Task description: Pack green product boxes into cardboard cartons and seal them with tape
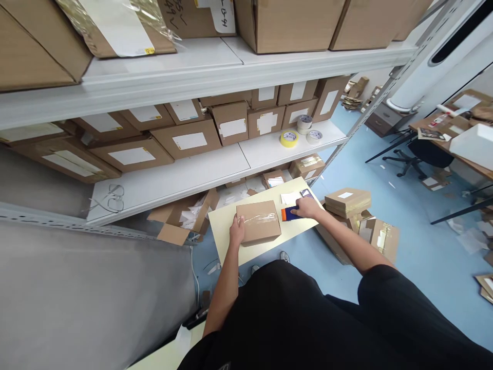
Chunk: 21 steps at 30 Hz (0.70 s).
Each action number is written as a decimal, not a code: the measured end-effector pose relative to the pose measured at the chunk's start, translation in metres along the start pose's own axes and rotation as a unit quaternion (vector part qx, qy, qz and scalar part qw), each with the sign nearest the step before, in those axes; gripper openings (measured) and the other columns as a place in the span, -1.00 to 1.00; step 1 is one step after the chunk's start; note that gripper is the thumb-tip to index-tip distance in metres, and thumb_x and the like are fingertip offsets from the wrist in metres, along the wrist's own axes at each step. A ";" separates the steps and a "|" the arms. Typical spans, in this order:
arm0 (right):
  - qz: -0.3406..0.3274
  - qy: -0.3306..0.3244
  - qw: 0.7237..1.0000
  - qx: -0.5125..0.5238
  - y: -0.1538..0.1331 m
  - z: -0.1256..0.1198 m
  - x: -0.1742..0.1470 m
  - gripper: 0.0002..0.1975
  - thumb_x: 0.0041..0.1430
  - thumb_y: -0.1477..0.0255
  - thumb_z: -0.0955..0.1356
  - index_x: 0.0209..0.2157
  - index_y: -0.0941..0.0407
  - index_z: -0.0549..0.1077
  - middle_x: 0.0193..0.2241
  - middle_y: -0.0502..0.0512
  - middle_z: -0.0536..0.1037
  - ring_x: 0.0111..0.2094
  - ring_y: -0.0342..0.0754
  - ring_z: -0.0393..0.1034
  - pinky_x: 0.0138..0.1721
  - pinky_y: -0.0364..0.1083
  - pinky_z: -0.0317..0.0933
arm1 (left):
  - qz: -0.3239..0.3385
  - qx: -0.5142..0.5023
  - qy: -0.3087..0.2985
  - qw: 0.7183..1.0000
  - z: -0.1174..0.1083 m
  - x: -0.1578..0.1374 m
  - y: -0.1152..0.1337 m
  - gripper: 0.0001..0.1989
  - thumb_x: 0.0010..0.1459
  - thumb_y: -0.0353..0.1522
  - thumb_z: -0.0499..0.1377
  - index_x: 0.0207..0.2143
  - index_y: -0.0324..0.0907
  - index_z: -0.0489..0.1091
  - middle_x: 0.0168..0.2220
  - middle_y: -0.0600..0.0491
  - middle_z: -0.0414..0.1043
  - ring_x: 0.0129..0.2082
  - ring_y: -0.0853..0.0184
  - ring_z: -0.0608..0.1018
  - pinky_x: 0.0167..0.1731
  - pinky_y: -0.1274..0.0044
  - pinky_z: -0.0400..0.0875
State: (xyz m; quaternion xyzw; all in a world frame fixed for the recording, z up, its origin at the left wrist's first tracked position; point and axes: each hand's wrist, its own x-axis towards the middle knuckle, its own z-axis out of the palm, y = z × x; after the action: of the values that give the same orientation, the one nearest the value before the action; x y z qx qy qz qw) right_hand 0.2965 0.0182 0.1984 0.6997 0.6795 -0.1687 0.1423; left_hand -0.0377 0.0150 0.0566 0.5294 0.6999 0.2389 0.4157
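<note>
A closed cardboard box [259,221] sits on a pale yellow tabletop [223,246], with shiny clear tape across its top. My left hand [236,230] grips its left side, thumb at the top edge. To the right of the box, my right hand [307,207] is closed on a flat, dark blue thing with an orange end [289,213]; its exact kind is not clear. A white paper [290,198] and a small dark device like a phone [306,193] lie just beyond my right hand.
Ahead stands a shelf rack [208,167] with labelled boxes, a yellow tape roll [288,139] and eyeglasses [114,199]. An open carton [185,216] is at the tabletop's left. Stacked boxes [348,203] stand on the floor to the right. A grey wall [96,288] is at left.
</note>
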 end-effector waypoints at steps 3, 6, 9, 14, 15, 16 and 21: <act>0.002 0.012 1.000 -0.001 -0.015 0.030 0.007 -0.47 0.30 0.09 0.37 0.00 0.27 0.59 -0.03 0.50 0.61 0.04 0.29 0.52 0.03 0.05 0.30 | 0.004 0.000 -0.003 1.000 -0.002 0.000 -0.001 -0.39 0.43 -0.05 -0.07 0.39 -0.14 0.20 0.23 -0.12 0.48 0.24 0.08 0.50 0.23 0.31 0.35; 0.005 0.004 1.000 -0.005 -0.020 0.069 0.010 -0.58 0.35 0.22 0.35 -0.04 0.30 0.58 -0.06 0.54 0.62 0.03 0.28 0.53 0.02 0.05 0.29 | 0.000 -0.003 0.004 1.000 -0.003 0.000 -0.003 -0.38 0.43 -0.03 -0.07 0.38 -0.14 0.22 0.24 -0.12 0.47 0.25 0.10 0.49 0.23 0.33 0.35; 0.058 0.016 0.998 0.026 -0.017 0.112 0.014 -0.61 0.40 0.22 0.30 -0.01 0.25 0.51 -0.11 0.45 0.63 -0.05 0.20 0.56 -0.07 0.00 0.30 | -0.014 -0.004 0.007 1.000 -0.003 0.001 -0.004 -0.37 0.42 -0.02 -0.05 0.39 -0.14 0.22 0.25 -0.12 0.47 0.26 0.11 0.49 0.24 0.35 0.35; 0.124 0.059 0.983 0.119 -0.008 0.174 0.033 -0.61 0.46 0.27 0.18 0.05 0.29 0.40 -0.11 0.42 0.61 -0.05 0.17 0.52 -0.03 0.00 0.25 | -0.023 0.003 0.008 1.000 -0.005 0.001 0.001 -0.37 0.42 -0.03 -0.05 0.38 -0.15 0.23 0.25 -0.13 0.47 0.25 0.08 0.50 0.24 0.32 0.35; 0.117 0.062 0.982 0.132 -0.006 0.184 0.038 -0.63 0.44 0.32 0.19 0.06 0.29 0.39 -0.05 0.43 0.59 0.01 0.18 0.48 0.03 0.01 0.22 | -0.025 0.007 0.008 1.000 -0.005 0.000 0.002 -0.37 0.42 -0.04 -0.05 0.38 -0.15 0.23 0.25 -0.14 0.46 0.25 0.08 0.50 0.24 0.31 0.34; 0.108 0.062 0.982 0.144 -0.003 0.193 0.042 -0.65 0.42 0.37 0.19 0.07 0.28 0.38 0.02 0.43 0.55 0.09 0.18 0.42 0.09 0.02 0.19 | -0.027 0.010 0.010 1.000 -0.006 0.000 0.003 -0.38 0.42 -0.04 -0.05 0.38 -0.16 0.23 0.26 -0.14 0.45 0.26 0.07 0.49 0.25 0.30 0.34; 0.119 0.032 0.976 0.181 0.018 0.228 0.053 -0.66 0.36 0.51 0.19 0.09 0.21 0.41 0.21 0.38 0.44 0.32 0.20 0.13 0.20 0.09 0.10 | -0.018 0.023 0.022 0.999 -0.008 -0.002 0.004 -0.41 0.42 -0.07 -0.04 0.35 -0.16 0.27 0.26 -0.14 0.45 0.26 0.08 0.48 0.26 0.30 0.33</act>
State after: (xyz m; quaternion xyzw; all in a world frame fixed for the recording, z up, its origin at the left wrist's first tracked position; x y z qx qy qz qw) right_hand 0.3063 -0.0328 -0.0310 0.7946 0.5538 -0.2486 0.0106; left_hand -0.0415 0.0151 0.0647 0.5204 0.7238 0.2266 0.3924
